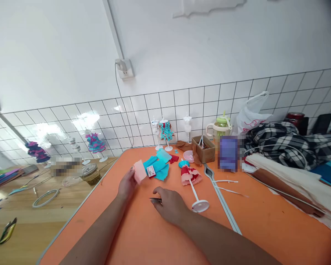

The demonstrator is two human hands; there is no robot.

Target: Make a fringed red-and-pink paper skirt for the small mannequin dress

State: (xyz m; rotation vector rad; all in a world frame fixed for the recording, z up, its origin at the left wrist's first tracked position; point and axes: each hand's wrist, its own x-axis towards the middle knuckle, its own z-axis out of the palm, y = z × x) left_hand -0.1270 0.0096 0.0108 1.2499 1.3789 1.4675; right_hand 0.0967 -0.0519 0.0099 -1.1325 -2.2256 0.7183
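My left hand pinches a piece of pale pink crepe paper, held up above the orange mat. In my right hand is a pair of small dark scissors; its pointed blades stick out to the left, and the rest is hidden by my fingers. Blue crepe paper pieces lie beyond my hands, with a small red and white box on them. To the right of my right hand, a white mini dress stand lies on its side, wearing a red and pink paper skirt and a blue top.
Several mini mannequins, one in a blue and red dress, stand along the tiled wall. A brown box with tools, a pink bowl and a green cup are at the back. A grey zipper crosses the right side.
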